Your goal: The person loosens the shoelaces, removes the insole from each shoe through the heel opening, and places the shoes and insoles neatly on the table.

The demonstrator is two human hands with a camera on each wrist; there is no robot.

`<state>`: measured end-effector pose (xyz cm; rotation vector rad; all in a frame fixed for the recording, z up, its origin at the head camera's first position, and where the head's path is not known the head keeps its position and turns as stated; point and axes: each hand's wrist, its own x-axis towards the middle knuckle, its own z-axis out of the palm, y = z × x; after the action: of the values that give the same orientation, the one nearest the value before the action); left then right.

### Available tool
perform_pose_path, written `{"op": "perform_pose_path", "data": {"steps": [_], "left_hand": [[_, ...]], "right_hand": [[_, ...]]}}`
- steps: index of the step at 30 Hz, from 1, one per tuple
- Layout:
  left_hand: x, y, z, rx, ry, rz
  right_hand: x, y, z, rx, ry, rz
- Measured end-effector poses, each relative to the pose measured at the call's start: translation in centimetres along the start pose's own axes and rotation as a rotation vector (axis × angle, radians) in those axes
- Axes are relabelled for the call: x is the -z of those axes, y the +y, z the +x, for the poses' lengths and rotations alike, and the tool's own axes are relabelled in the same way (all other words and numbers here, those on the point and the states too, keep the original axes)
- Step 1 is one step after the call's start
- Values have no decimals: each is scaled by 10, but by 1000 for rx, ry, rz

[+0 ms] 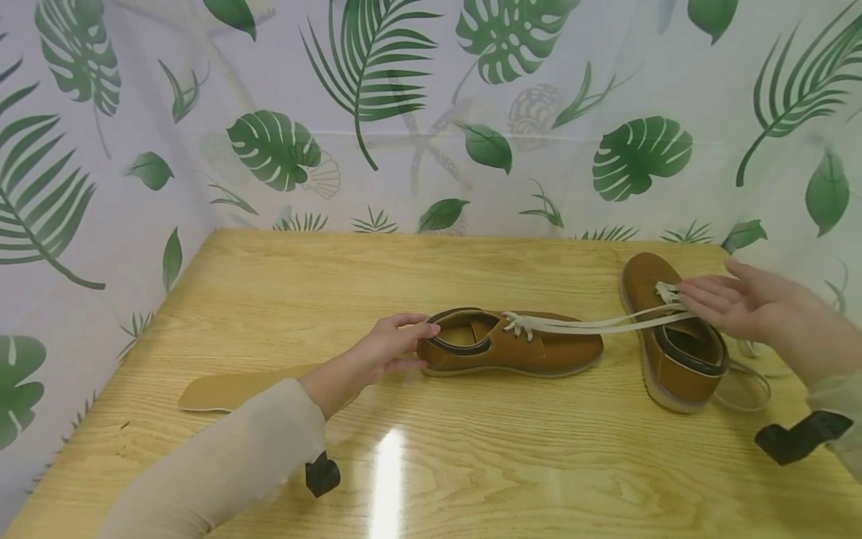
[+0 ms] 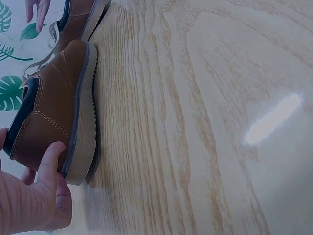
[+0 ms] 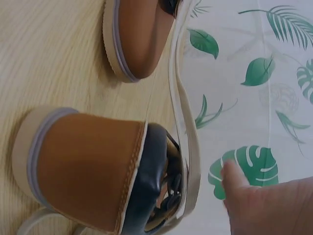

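Note:
A brown lace-up shoe (image 1: 559, 352) lies sole down, its toe pointing right. At its heel my left hand (image 1: 387, 346) grips the back, thumb at the collar and fingers low on the heel, as the left wrist view also shows. Long cream laces (image 1: 606, 328) run from its eyelets rightward across a second brown shoe (image 1: 687, 382). Over that second shoe my right hand (image 1: 747, 303) is held palm up with straight fingers, its fingertips overlapping the laces. In the right wrist view the laces drape past the second shoe's dark collar (image 3: 146, 171).
A tan insole (image 1: 229, 389) lies flat at the left, partly hidden behind the left forearm. Loose lace loops (image 1: 754, 397) rest on the wooden table (image 1: 512, 457) beside the second shoe. A leaf-print sheet (image 1: 417, 180) hangs along the back and sides.

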<state>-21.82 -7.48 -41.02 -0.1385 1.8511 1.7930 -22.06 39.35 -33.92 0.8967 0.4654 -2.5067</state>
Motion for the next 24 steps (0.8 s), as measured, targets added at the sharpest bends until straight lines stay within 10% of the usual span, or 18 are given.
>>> {"op": "perform_pose_path", "data": {"steps": [10, 24], "left_hand": [[-1, 2, 0, 7, 2, 4], [-1, 16, -3, 68, -3, -18]], "right_hand": [[-9, 28, 7, -30, -19, -652], [-29, 69, 16, -123, 31, -634]]}}
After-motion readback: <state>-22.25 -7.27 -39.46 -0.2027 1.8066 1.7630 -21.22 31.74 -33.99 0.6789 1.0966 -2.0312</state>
